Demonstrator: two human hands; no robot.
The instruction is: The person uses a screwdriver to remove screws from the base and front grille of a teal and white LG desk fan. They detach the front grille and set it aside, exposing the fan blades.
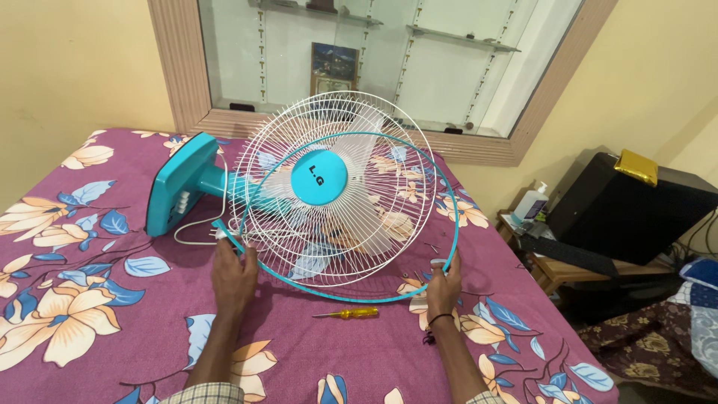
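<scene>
A table fan (329,194) lies on its side on a bed, its white wire guard (351,224) facing me with a teal centre cap (318,177). A thin teal ring (453,224) loops loosely around the guard, open at the left. My left hand (233,278) grips the ring's left end at the lower left of the guard. My right hand (444,288) pinches the ring at the lower right. The fan's teal base (179,183) stands on edge to the left. A yellow-handled screwdriver (348,313) lies on the bed between my forearms.
The bed has a purple floral sheet (82,299). Small screws (432,245) lie near the guard's right side. A white cord (196,238) curls by the base. To the right stand a wooden side table (568,271) with a bottle (532,202) and a black box (628,209). A mirrored niche (374,60) is behind.
</scene>
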